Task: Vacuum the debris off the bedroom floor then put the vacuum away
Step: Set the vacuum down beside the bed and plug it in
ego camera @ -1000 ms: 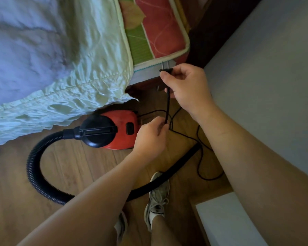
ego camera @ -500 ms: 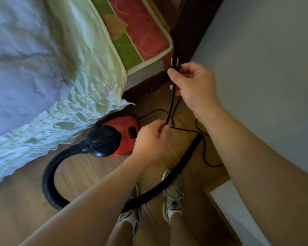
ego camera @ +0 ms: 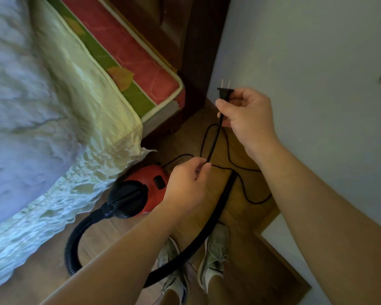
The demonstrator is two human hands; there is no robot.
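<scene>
Head view: the vacuum (ego camera: 150, 186), a red canister with a black cap, is seen standing on the wooden floor (ego camera: 246, 219), just beside the hanging bedspread (ego camera: 86, 133). Its black hose (ego camera: 220, 208) is looped across the floor and passes between the person's shoes (ego camera: 216, 256). The power cord (ego camera: 215, 137) is laid in loose loops on the floor behind the canister and is then raised to the hands.

The plug (ego camera: 224, 93) is held by the right hand (ego camera: 249, 115), with the prongs pointing up and free of any socket. This grip is closed around the plug body and the cord just below it. The left hand (ego camera: 185, 186) is held lower, above the canister, with its grip closed and the cord pinched between thumb and fingers.

The length between the two hands is drawn straight, probably so that slack can be controlled and tangles avoided. Whether the cord is being readied for connection or gathered for storage cannot be told. A dark object at the right edge of the wall (ego camera: 306, 62) is too cropped to be identified.
</scene>
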